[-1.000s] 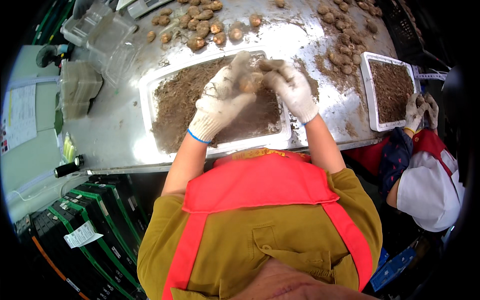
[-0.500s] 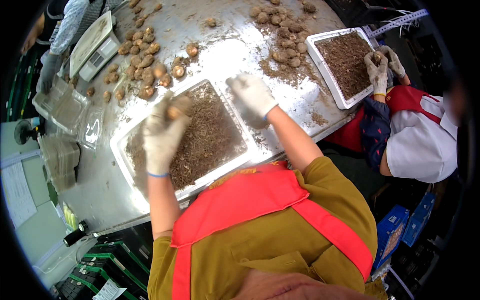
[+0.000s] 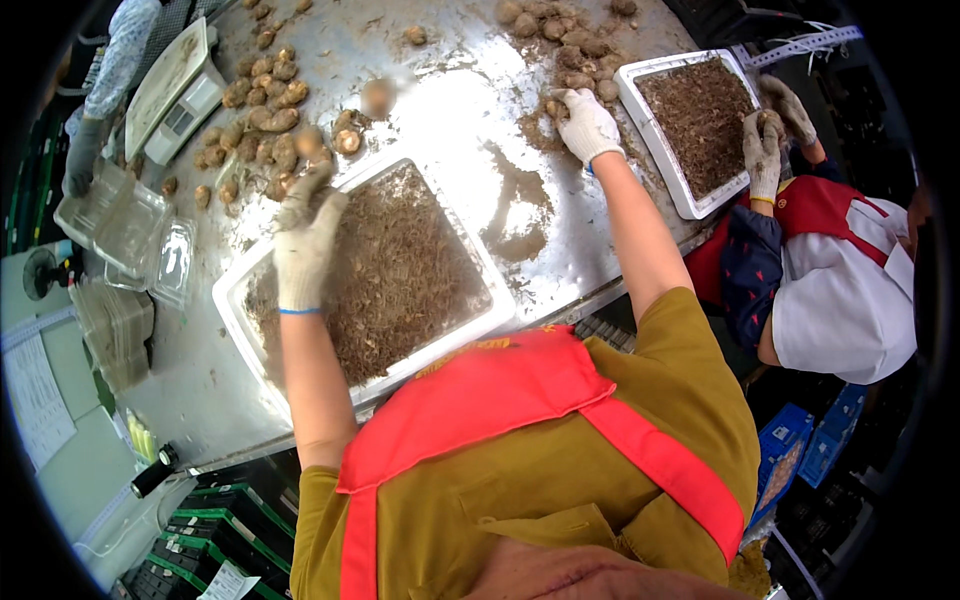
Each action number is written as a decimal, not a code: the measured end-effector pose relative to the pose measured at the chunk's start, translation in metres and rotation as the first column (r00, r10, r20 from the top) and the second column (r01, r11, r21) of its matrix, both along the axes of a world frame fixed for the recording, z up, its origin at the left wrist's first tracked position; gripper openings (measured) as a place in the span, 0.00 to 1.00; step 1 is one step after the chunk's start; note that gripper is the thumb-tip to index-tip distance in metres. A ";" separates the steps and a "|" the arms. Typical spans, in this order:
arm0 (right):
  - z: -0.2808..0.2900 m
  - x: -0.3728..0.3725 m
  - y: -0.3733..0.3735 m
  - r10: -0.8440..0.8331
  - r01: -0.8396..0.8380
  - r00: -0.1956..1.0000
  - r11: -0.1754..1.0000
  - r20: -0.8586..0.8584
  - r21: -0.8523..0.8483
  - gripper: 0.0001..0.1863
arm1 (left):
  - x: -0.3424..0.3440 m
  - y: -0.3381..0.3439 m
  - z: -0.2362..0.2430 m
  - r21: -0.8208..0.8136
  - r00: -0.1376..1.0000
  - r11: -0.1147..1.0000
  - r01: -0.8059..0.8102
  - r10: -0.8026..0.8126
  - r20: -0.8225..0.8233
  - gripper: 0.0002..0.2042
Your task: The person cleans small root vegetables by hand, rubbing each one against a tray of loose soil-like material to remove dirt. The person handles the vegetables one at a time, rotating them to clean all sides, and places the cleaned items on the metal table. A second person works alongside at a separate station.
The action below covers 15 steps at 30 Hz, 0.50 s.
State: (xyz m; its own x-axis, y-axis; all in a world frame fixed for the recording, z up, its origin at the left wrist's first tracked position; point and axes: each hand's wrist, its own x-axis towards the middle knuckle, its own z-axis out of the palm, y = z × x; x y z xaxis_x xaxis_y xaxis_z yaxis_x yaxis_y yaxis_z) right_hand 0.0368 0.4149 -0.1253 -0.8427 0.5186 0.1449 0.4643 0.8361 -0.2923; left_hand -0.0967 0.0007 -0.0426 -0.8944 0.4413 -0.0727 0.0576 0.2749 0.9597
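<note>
At a metal worktable (image 3: pixel 195 355), a worker's gloved right hand (image 3: pixel 590 128) is bringing its bent fingertips against a soil-caked tuber (image 3: pixel 556 108) at the near edge of a heap (image 3: pixel 584 48); whether the fingers are grasping it, one cannot tell. The tuber is showing a roundish side, while the glove is covering too much to reveal its long axis. Well apart, the gloved left hand (image 3: pixel 305 240) is pointing its fingers away from the body, just short of a blurred tuber (image 3: pixel 311 142); its grip cannot be told, and blur is obscuring that tuber's direction. Beyond, more tubers are lying in a loose cluster (image 3: pixel 283 121), one oblong piece slanting from near left to far right, another turning its pale orange end (image 3: pixel 348 142) toward the worker. Below the left hand, a white tray (image 3: pixel 497 305) is holding brown soil. Farther out, a co-worker's gloved hands (image 3: pixel 762 160) are meeting beside a second tray (image 3: pixel 652 145), and clear containers (image 3: pixel 135 225) are lying near a scale (image 3: pixel 175 95).
</note>
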 end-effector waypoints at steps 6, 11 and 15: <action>0.068 0.014 -0.060 -0.130 -0.281 0.934 0.312 -0.334 -0.907 0.21 | 0.033 0.025 0.011 0.034 0.996 0.996 0.082 -0.083 0.030 0.19; 0.083 0.016 -0.120 0.031 -0.565 0.823 -0.047 -0.567 -0.823 0.33 | 0.059 0.050 0.025 0.003 0.971 0.973 0.230 -0.229 0.070 0.23; 0.102 0.023 -0.168 0.148 -0.489 0.853 -0.104 -0.500 -0.866 0.34 | 0.080 0.053 0.059 0.041 0.910 0.915 0.402 -0.394 -0.131 0.27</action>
